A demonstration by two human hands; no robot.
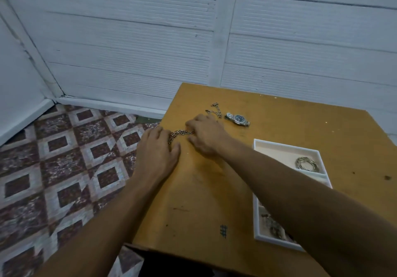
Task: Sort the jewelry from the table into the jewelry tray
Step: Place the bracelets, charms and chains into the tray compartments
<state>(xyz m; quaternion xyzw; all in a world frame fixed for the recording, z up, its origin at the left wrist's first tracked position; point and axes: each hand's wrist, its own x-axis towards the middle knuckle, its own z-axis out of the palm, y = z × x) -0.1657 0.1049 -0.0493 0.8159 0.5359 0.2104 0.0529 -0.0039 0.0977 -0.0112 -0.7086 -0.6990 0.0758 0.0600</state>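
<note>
Head, left hand (158, 150), right hand (207, 136) holding one chain (179, 133); one watch (238, 119), one tray (279, 144)

Blue marking (223, 231) on table (279, 109), unreadable.

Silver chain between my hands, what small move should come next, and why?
Probably lift the chunky silver link chain off the brown wooden table and carry it right to the white compartmented jewelry tray. The left hand and right hand both hold it, bunched near the table's left edge, and the tray's far compartment shows room beside coiled silver bangles.
</note>
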